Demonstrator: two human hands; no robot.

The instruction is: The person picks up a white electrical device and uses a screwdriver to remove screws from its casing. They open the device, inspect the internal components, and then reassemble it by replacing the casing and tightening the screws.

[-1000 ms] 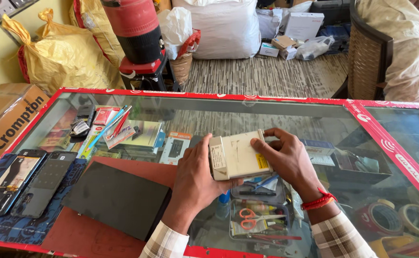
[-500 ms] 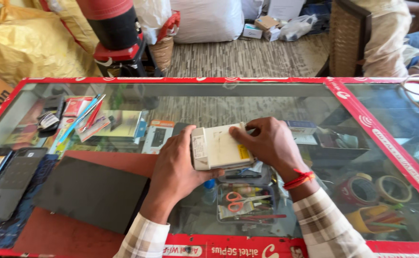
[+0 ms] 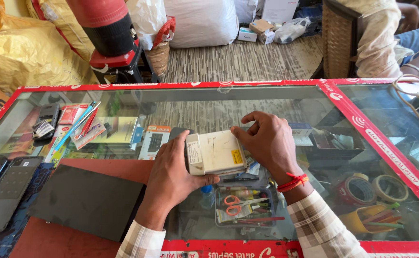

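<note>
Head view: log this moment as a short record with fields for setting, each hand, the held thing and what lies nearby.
setting: glass counter with a red rim
left hand: grips the left end of the white box
right hand: rests on the box's right edge
white box: flat on the glass, yellow sticker on top
nearby: black mat to the left, scissors under the glass, phones at far left

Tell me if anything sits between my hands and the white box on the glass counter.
Nothing visible does. The left hand already has its grip on the near left side of the white box, thumb on the front edge, and the right hand lies on its right end. The box rests on the glass counter.
</note>
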